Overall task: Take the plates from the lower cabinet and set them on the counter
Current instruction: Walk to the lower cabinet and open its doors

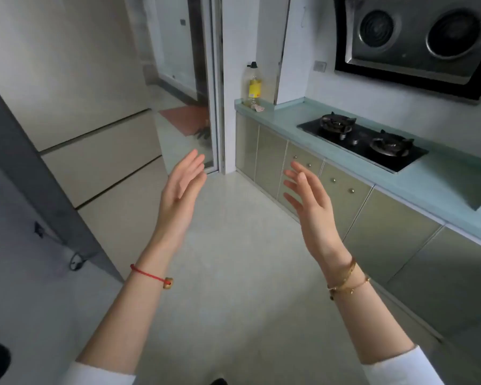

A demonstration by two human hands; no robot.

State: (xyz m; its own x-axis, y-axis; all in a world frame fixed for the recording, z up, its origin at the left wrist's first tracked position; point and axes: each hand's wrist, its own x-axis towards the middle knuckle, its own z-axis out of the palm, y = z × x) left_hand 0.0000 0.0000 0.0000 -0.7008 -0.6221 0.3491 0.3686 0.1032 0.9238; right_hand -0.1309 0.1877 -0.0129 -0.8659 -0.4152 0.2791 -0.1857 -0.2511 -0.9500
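My left hand [181,187] and my right hand [310,201] are both raised in front of me over the floor, palms facing each other, fingers apart and holding nothing. The lower cabinets [386,232] run along the right under the pale green counter [442,184]; all their doors are closed. My right hand is in line with the cabinet doors that carry small round knobs [333,180], without touching them. No plates are visible.
A black two-burner gas hob [364,141] is set into the counter under a range hood [417,37]. An oil bottle [253,86] stands at the counter's far end. A glass sliding door [206,87] is ahead, a grey door [39,195] to the left.
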